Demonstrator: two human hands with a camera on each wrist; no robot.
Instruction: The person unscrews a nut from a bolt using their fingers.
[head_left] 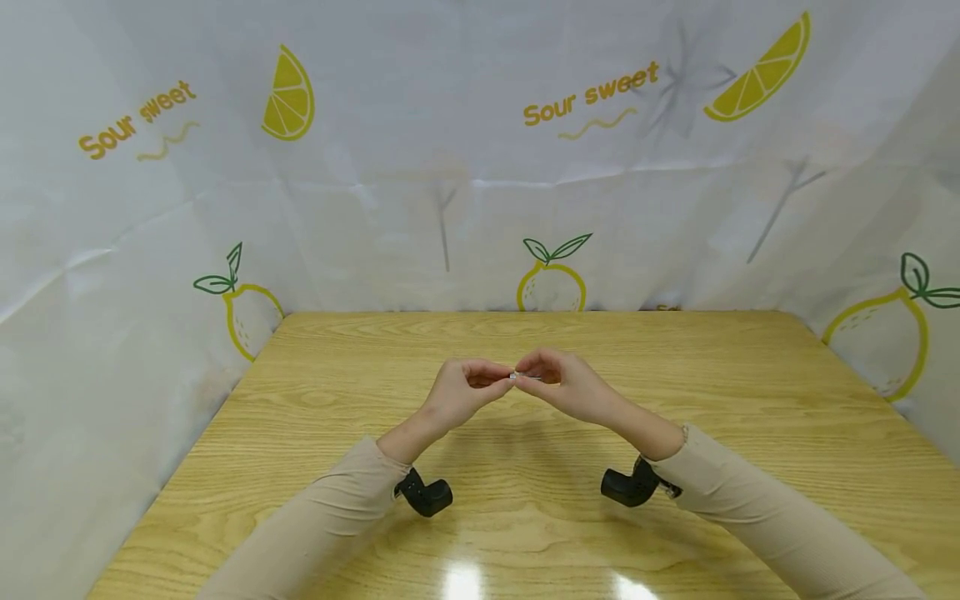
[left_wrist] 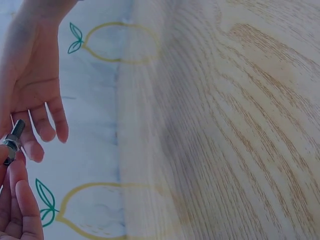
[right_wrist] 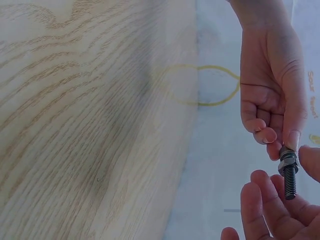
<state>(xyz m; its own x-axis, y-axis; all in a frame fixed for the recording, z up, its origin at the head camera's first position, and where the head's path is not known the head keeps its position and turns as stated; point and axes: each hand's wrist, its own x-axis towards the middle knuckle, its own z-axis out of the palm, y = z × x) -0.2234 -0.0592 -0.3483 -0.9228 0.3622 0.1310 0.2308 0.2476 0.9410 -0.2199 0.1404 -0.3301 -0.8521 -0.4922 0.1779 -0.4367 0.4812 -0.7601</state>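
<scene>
Between the two hands, above the table, is a small metal bolt with a dark threaded shank. A hex nut sits on the shank near its head end. The left hand pinches the head end between thumb and fingertips, hiding most of the head. From the other side the right hand has its thumb and fingertips at the nut, its fingers bent about the bolt. In the left wrist view the threaded tip points toward the right palm. The other fingers of both hands are loosely bent.
A wood-grain table lies under both forearms. Behind and beside it hangs a white curtain printed with lemons and lettering. Each wrist carries a black camera mount, one on the left and one on the right.
</scene>
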